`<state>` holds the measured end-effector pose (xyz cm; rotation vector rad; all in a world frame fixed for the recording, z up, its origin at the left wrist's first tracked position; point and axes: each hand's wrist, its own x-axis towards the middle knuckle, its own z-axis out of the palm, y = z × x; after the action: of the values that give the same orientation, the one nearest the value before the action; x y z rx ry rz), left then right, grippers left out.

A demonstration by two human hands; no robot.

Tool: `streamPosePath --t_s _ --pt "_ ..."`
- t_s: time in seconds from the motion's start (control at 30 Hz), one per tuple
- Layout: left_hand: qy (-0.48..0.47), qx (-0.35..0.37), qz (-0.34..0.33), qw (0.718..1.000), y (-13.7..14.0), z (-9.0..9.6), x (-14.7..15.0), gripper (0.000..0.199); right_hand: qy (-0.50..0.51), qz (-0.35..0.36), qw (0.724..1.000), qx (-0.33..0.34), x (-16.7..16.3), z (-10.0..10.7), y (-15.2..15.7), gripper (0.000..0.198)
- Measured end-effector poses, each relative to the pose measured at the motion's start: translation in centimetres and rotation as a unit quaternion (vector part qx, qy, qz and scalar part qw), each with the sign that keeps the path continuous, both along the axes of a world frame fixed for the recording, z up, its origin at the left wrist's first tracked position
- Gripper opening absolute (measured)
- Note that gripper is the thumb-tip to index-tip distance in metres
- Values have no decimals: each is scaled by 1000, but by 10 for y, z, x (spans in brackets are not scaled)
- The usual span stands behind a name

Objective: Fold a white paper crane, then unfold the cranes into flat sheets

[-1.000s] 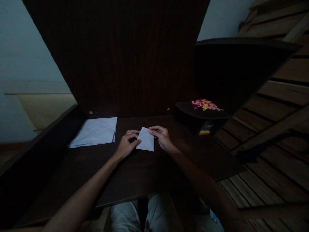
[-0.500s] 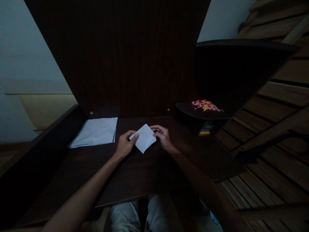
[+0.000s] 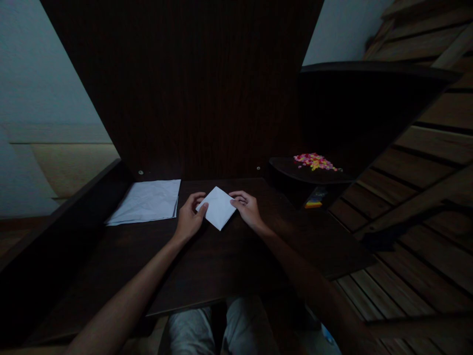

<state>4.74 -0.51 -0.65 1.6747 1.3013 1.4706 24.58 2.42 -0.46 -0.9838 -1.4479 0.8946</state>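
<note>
A folded white paper (image 3: 218, 209), diamond-shaped with one corner pointing at me, is held between both hands over the dark desk (image 3: 207, 276). My left hand (image 3: 191, 215) pinches its left corner, thumb on top and fingers curled behind. At the right corner, my right hand (image 3: 248, 207) grips the paper the same way, thumb over the edge. The lower right edge shows more than one layer. Fingers under the paper are partly hidden.
A stack of white paper sheets (image 3: 146, 199) lies at the desk's left. On a small corner shelf (image 3: 281, 166) to the right sits a pile of colourful small pieces (image 3: 316, 161). A dark upright panel (image 3: 192, 98) closes the back; wooden slats (image 3: 424, 197) stand right.
The folded paper has turned slightly and shifted a little away from me and left. Both hands keep hold of it, with the right hand moved slightly left.
</note>
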Motion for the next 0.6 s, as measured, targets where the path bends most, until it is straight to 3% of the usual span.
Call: streamPosePath --t_s 0.13,0.33,0.47,0.6 --pt "148 20 -4 989 5 -6 -7 23 -157 2 988 1 2 -9 3 13" --pt "334 52 -62 939 11 -17 -12 23 -387 39 919 66 8 -16 3 15" --pt "392 94 -106 909 11 -15 -15 24 -417 77 899 112 10 -16 3 20" --pt "425 95 -176 883 10 -7 -23 26 -417 111 897 99 14 -14 5 24"
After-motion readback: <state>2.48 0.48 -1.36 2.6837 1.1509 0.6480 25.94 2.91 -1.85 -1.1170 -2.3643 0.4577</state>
